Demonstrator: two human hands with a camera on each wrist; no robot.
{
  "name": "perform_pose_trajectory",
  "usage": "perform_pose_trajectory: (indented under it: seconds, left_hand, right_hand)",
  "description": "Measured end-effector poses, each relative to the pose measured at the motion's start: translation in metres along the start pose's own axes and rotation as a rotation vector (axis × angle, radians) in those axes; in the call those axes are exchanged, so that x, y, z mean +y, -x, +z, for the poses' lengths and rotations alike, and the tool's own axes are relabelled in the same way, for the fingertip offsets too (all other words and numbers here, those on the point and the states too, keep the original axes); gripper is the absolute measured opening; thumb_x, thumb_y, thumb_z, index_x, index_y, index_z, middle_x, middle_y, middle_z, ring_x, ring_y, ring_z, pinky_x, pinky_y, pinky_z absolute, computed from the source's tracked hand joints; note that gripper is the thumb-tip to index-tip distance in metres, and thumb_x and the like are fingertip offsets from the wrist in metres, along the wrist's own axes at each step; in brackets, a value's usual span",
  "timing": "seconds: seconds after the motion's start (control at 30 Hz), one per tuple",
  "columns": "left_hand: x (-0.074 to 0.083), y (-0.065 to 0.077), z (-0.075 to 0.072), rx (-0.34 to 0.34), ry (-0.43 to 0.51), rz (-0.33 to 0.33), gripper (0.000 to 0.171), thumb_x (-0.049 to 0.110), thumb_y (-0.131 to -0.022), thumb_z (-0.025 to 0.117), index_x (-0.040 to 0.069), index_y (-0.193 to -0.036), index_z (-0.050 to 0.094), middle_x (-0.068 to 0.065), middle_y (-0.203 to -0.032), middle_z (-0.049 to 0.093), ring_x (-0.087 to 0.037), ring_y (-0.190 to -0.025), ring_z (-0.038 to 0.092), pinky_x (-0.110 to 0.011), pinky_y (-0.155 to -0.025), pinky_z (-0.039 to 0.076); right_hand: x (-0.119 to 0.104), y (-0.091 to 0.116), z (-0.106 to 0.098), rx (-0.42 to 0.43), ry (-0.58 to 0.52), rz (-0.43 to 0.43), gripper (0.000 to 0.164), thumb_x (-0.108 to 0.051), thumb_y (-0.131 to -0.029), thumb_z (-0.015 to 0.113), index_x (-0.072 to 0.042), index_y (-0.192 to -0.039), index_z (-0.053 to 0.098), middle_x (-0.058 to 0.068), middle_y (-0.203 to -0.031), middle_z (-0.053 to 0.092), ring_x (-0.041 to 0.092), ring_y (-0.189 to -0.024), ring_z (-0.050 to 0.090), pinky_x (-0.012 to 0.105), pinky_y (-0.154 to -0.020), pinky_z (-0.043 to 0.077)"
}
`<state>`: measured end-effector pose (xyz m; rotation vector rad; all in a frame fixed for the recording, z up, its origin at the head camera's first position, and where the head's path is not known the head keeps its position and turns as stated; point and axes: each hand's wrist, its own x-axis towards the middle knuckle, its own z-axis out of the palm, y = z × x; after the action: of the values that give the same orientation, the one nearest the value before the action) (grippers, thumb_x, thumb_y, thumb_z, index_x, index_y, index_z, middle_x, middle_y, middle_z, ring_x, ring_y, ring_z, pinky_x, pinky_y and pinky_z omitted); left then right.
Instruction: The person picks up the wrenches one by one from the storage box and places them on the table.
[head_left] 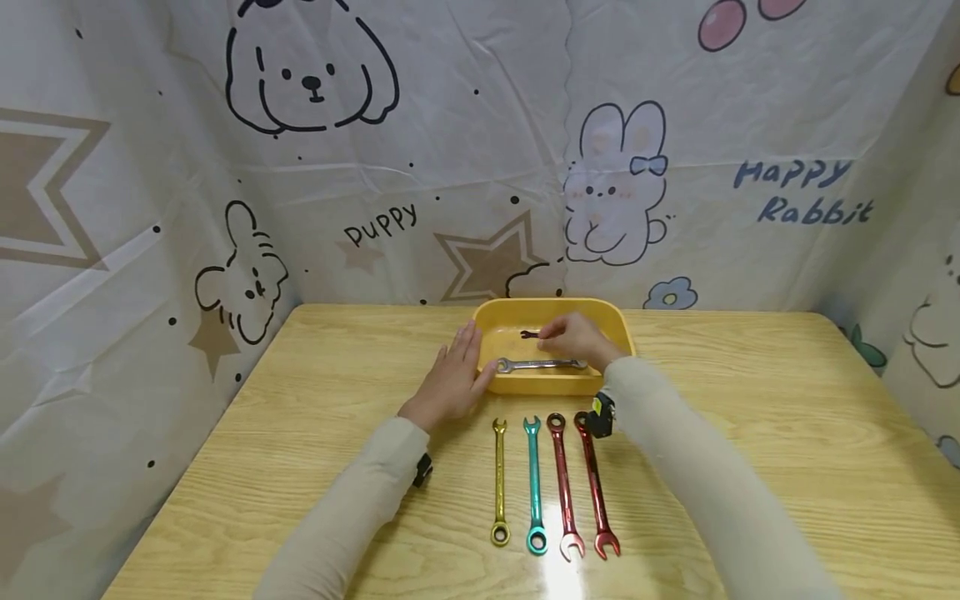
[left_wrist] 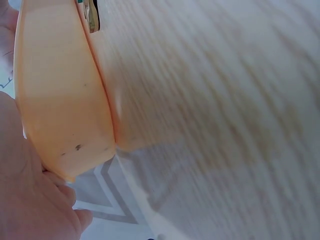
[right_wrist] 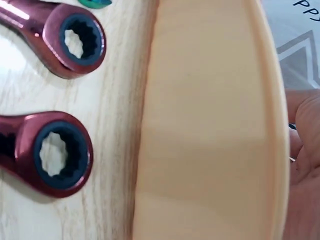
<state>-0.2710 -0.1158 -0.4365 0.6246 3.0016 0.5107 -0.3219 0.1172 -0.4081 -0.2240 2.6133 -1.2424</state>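
A yellow plastic bin stands at the back of the table. My left hand rests against its front left corner, fingers extended along the left side and thumb at the front rim. Inside the bin my right hand pinches a small dark red wrench, whose open end points left; the rest of it is hidden by the fingers. A silver wrench lies in the bin, below that hand. In the right wrist view the bin's wall hides most of the hand.
Before the bin lie a gold wrench, a teal wrench and two red wrenches, the left red wrench and the right red wrench. A printed cloth hangs behind the wooden table.
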Motion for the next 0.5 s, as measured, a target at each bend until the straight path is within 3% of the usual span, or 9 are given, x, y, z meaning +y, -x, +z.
perform_pose_trajectory:
  seconds: [0.17,0.5]
  left_hand:
    - [0.001,0.001,0.001,0.006,0.003,0.000,0.071,0.050,-0.103,0.021,0.001,-0.153,0.005,-0.012,-0.161,-0.003,-0.026,-0.148,0.001,-0.049,-0.117,0.010]
    - [0.003,0.001,0.000,0.004,-0.012,0.000,0.071,0.049,-0.103,0.021,0.000,-0.153,0.007,-0.012,-0.161,-0.003,-0.028,-0.148,0.004,-0.050,-0.117,0.012]
  right_hand:
    - [0.004,-0.002,0.006,0.009,0.068,-0.028,0.020,-0.007,-0.084,0.072,0.005,-0.101,0.069,0.011,-0.089,0.066,0.017,-0.075,0.054,0.024,-0.066,0.046]
    - [0.007,-0.001,0.013,-0.032,0.202,-0.053,0.027,-0.004,-0.076,0.078,0.004,-0.100,0.070,0.015,-0.098,0.067,0.024,-0.088,0.058,0.038,-0.083,0.051]
